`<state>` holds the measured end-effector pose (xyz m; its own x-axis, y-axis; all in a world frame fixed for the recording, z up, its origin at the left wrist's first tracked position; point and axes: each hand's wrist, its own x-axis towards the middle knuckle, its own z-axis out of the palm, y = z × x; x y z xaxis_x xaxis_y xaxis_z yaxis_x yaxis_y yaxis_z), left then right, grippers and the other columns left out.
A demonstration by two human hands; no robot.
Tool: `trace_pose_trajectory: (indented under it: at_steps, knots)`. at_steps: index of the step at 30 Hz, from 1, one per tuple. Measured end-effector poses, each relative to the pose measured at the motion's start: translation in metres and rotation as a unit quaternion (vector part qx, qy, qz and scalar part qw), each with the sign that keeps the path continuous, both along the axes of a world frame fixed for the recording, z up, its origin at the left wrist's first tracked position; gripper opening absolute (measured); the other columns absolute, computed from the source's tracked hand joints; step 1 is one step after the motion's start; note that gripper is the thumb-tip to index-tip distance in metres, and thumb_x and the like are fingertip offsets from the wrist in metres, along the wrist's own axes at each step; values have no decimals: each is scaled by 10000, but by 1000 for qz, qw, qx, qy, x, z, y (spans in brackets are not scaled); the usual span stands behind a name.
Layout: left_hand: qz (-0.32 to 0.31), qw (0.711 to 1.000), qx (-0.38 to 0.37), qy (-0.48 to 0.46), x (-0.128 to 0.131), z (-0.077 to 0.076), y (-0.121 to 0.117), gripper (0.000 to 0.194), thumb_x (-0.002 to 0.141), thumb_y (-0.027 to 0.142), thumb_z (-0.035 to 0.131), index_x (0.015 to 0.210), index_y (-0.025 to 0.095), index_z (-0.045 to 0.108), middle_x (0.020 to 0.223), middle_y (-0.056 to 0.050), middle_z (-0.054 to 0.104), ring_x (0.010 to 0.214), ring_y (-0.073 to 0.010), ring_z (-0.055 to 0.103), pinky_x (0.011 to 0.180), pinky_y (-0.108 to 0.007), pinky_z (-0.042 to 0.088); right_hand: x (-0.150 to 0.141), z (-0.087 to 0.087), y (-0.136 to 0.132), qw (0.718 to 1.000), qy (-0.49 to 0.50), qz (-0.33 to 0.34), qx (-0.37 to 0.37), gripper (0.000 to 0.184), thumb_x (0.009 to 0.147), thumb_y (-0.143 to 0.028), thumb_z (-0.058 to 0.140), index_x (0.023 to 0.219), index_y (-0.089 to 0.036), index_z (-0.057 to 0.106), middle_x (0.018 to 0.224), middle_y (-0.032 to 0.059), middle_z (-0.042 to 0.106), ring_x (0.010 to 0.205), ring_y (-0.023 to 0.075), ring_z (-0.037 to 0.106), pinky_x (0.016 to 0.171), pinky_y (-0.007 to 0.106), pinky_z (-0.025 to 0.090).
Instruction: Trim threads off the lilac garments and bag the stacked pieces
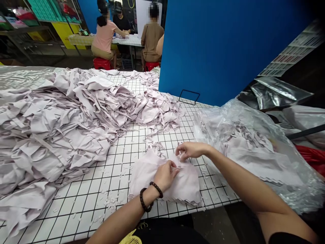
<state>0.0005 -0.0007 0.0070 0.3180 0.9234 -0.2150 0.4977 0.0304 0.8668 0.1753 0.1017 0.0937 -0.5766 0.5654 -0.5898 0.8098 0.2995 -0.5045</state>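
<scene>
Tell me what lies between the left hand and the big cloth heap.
The head view shows part of the pale cloth under the left hand, then grid-patterned table cover scattered with small white scraps, up to the big cloth heap.

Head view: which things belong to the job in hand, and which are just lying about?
In the job, by the look of it:
- pale cloth, left hand and right hand at it
- big pile of similar pieces
- clear bag of similar cloth

Likely just lying about:
- black wire frame
- silvery sheeting
- red material
</scene>
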Motion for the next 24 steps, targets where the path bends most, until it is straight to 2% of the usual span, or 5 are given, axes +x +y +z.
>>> trace_pose_trajectory:
  at_steps: [4,8,14,18,24]
  knots:
    - [40,995,-17,-92,-7,6,-7,362,762,334,648,1035,183,466,710,30,542,635,-127,528,605,-248,397,11,1,20,991,-10,-53,126,295,702,-134,610,992,-177,648,963,64,639,902,196,567,739,263,415]
    - [41,954,-149,-256,-27,17,-13,359,783,425,620,992,171,475,828,0,549,539,-80,523,511,-230,422,-26,-7,13,945,35,-112,304,233,739,-97,537,930,-180,642,1045,80,619,1009,207,533,827,291,391]
    - [98,837,-301,-445,-56,17,-5,429,769,331,684,1102,141,489,1013,-105,617,768,-129,632,735,-281,495,-112,-46,14,954,136,-250,95,345,780,-469,573,651,-151,611,593,15,604,545,112,514,503,218,343]
    - [94,784,-344,-508,-64,8,0,494,818,283,636,1233,151,403,1053,-137,638,834,-163,653,783,-304,491,-134,-64,28,908,175,-369,-91,308,657,-366,717,543,-145,535,389,-49,442,371,52,343,373,198,208]
    - [83,740,-369,-556,-69,2,4,521,841,289,601,1289,159,368,1046,-124,643,825,-183,664,764,-316,496,-131,-61,35,860,217,-386,-254,295,709,-274,633,559,-192,393,367,-114,296,307,25,149,308,188,87]
